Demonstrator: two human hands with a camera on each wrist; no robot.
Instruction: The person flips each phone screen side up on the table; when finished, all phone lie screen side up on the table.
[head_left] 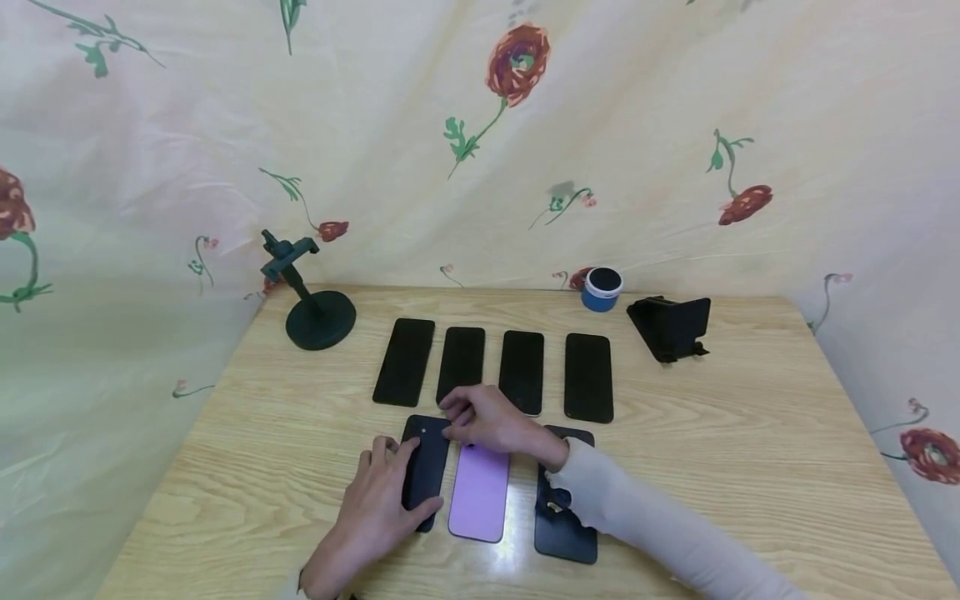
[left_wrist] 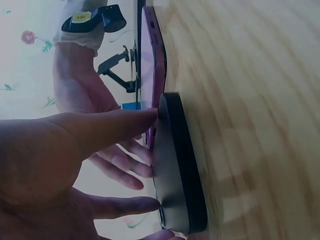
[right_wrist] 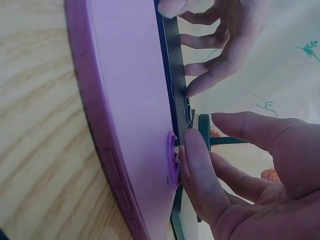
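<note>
In the head view my left hand (head_left: pixel 378 504) spreads over a dark phone (head_left: pixel 429 462) lying back up. Its thumb touches the lower right side, and its index fingertip touches the back near the camera end. The left wrist view shows thumb and index fairly straight against this phone (left_wrist: pixel 172 175). My right hand (head_left: pixel 487 418), fingers loosely bent, is at the phone's upper right corner; in the right wrist view its thumb stands apart from the fingers. Beneath that hand a lilac phone (head_left: pixel 480 496) lies back up, its camera end partly covered.
Behind lies a row of several black phones, including the leftmost phone (head_left: pixel 405 362) and rightmost phone (head_left: pixel 588 377). Another dark phone (head_left: pixel 566 537) is partly under the right sleeve (head_left: pixel 645 508). Further back are a round-based stand (head_left: pixel 321 321), a blue speaker (head_left: pixel 601 293) and a folding stand (head_left: pixel 678 329).
</note>
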